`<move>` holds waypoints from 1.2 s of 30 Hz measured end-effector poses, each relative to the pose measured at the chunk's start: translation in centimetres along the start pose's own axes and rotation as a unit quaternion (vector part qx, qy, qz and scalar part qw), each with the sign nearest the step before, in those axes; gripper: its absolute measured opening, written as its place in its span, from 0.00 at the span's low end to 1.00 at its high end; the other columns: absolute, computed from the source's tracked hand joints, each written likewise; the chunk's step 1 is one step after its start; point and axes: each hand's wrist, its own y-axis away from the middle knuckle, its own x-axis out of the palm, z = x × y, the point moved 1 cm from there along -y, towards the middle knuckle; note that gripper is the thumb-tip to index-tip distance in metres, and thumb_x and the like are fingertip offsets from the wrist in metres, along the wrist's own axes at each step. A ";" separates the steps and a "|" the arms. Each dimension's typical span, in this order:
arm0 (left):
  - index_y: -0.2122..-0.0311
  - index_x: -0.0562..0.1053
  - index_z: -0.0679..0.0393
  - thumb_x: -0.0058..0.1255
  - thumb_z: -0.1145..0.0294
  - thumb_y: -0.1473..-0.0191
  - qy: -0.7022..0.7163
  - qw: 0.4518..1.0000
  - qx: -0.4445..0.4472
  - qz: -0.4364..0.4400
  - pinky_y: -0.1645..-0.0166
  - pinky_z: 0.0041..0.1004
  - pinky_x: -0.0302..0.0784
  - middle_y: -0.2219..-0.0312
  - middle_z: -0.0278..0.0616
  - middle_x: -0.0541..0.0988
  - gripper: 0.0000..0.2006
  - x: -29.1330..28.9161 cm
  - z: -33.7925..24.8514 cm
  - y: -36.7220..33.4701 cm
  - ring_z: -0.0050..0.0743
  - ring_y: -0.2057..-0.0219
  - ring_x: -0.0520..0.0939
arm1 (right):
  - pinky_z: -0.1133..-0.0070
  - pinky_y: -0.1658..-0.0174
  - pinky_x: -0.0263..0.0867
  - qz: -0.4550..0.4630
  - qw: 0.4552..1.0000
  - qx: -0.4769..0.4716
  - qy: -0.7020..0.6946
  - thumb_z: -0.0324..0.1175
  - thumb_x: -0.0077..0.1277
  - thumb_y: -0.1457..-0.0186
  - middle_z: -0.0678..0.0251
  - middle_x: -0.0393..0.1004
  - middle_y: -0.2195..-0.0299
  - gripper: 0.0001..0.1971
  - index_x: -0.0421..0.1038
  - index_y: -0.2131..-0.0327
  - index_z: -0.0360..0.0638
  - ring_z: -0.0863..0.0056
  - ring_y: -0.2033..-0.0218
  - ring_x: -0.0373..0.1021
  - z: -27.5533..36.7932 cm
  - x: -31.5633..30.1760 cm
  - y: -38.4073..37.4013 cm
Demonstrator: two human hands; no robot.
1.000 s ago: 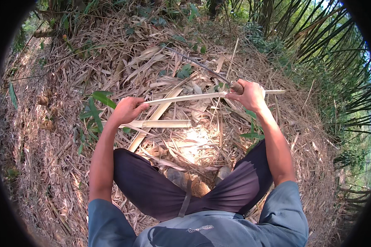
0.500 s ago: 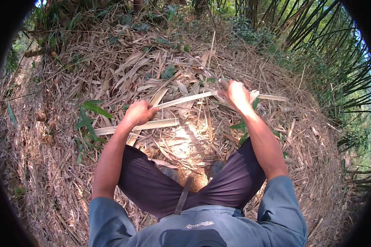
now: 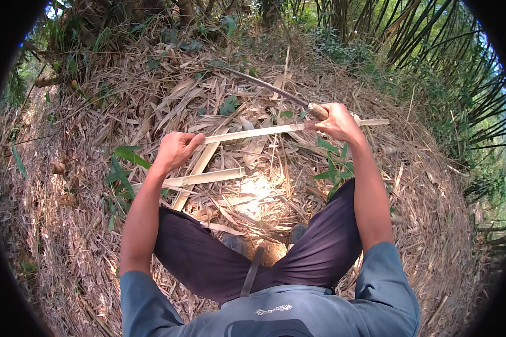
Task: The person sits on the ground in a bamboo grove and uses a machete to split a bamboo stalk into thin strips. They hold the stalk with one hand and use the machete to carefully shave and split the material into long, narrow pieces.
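Observation:
A pale, flat bamboo strip (image 3: 253, 133) spans the space before me, nearly level, held between both hands. My left hand (image 3: 176, 150) is closed on its left end, thumb pointing right along the strip. My right hand (image 3: 339, 123) is closed around the wooden handle of a knife (image 3: 275, 91) and also on the strip, whose right end sticks out past the hand. The knife's long, dark, narrow blade points away and to the left, above the strip. How the right fingers share strip and handle is partly hidden.
Another pale split bamboo piece (image 3: 213, 176) lies on the dry leaf litter below the held strip. Green leafy shoots (image 3: 337, 165) stand near my right knee, others (image 3: 130, 157) by my left forearm. Dense bamboo stems (image 3: 427, 39) rise at the far right.
Both hands have shifted slightly, the left one leftward and the right one a little right and up. The knife blade now shows clearly, pointing away to the left. The strip stays held.

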 end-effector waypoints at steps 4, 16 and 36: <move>0.72 0.80 0.62 0.51 0.41 0.40 0.088 0.996 -0.010 0.021 0.76 0.30 0.58 0.89 0.36 0.61 0.28 -0.4 1.3 -0.3 0.19 0.82 0.61 | 0.78 0.70 0.62 0.012 0.994 -0.022 -0.108 0.43 0.73 0.56 0.75 0.67 0.78 0.21 0.72 0.71 0.41 0.83 0.75 0.64 0.1 -1.1 0.9; 0.82 0.63 0.50 0.45 0.42 0.35 0.416 0.883 -0.090 0.199 0.80 0.24 0.46 0.87 0.23 0.58 0.28 5.3 -2.2 0.1 0.14 0.85 0.53 | 0.78 0.67 0.70 -0.061 0.741 -0.106 -0.661 0.52 0.67 0.50 0.64 0.78 0.71 0.24 0.71 0.64 0.41 0.77 0.72 0.74 2.4 0.1 1.1; 0.65 0.66 0.54 0.38 0.51 0.30 0.696 0.670 -0.256 0.040 0.80 0.22 0.58 0.83 0.30 0.63 0.17 4.1 -3.2 0.4 0.21 0.85 0.64 | 0.74 0.71 0.66 -0.543 0.837 0.065 -0.031 0.46 0.59 0.42 0.65 0.77 0.80 0.17 0.77 0.70 0.41 0.71 0.77 0.74 -2.5 0.4 -3.4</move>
